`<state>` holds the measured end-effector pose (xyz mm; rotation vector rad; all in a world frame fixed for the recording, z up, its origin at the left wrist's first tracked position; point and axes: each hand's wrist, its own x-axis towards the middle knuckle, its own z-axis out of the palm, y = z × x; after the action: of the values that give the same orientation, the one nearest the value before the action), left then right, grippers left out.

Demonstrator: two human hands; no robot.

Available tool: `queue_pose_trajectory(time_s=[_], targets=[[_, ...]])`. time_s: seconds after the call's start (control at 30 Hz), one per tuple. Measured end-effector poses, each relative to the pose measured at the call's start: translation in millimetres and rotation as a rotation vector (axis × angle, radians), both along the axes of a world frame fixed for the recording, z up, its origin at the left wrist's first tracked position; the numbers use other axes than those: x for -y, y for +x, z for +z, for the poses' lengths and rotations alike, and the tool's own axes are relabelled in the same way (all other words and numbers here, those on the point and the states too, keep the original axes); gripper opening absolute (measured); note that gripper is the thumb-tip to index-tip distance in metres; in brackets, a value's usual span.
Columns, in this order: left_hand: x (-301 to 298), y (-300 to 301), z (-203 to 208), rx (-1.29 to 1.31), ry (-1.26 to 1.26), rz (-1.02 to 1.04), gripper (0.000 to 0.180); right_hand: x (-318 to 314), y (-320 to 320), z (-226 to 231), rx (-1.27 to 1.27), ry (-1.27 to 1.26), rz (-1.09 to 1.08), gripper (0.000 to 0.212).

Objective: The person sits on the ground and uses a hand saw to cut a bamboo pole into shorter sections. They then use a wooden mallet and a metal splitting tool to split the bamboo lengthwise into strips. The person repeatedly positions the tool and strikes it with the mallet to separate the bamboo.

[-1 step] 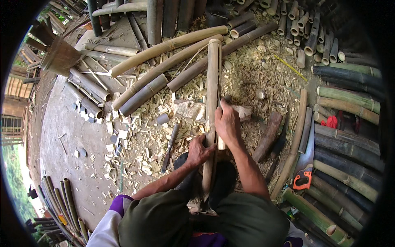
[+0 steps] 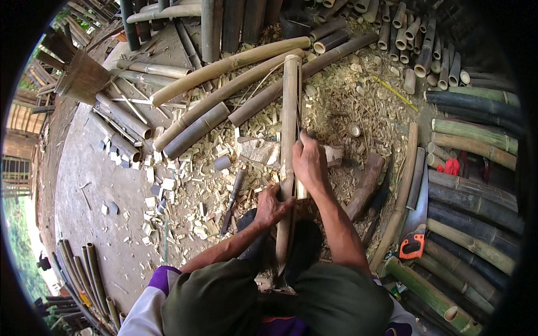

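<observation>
A long tan bamboo pole (image 2: 289,112) runs away from me between my knees, crossing a pale wood block (image 2: 260,151) on the ground. My left hand (image 2: 273,207) is wrapped round the pole's near part. On the pole's right side, my right hand (image 2: 309,163) is closed in a fist with a dark, rounded end poking out of its top; the rest of what it holds is hidden. Below that fist a pale split strip (image 2: 302,189) shows along the pole. A chisel-like tool (image 2: 233,196) with a dark handle lies left of my left hand.
Wood chips (image 2: 207,210) cover the ground around me. Loose bamboo poles (image 2: 230,67) lie ahead, and stacked bamboo (image 2: 476,190) lines the right. An orange-handled saw (image 2: 413,243) rests against that stack. A short log (image 2: 365,185) is right of my right forearm; a wooden bucket (image 2: 83,75) stands far left.
</observation>
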<state>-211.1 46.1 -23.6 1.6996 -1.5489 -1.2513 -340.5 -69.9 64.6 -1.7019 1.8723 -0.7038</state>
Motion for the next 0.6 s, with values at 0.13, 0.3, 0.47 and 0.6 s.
queue_pose_trajectory(time_s=[0.13, 0.3, 0.47, 0.6], targets=[[-1.5, 4.7, -0.1, 0.018, -0.021, 0.003, 0.052, 61.9, 7.8, 17.1, 0.041, 0.138, 0.013, 0.033], [-0.6, 5.5, 12.1, -0.057, 0.057, -0.015, 0.051, 127.8, 10.4, 21.4, -0.058, 0.085, -0.032, 0.031], [2.8, 1.7, 26.4, -0.028, 0.110, -0.059, 0.049, 173.7, -1.9, 20.0, 0.009, 0.052, -0.108, 0.031], [-7.1, 35.8, 8.6, -0.604, 0.332, -0.050, 0.052, 117.6, -18.3, 43.2, 0.505, 0.167, 0.059, 0.036]])
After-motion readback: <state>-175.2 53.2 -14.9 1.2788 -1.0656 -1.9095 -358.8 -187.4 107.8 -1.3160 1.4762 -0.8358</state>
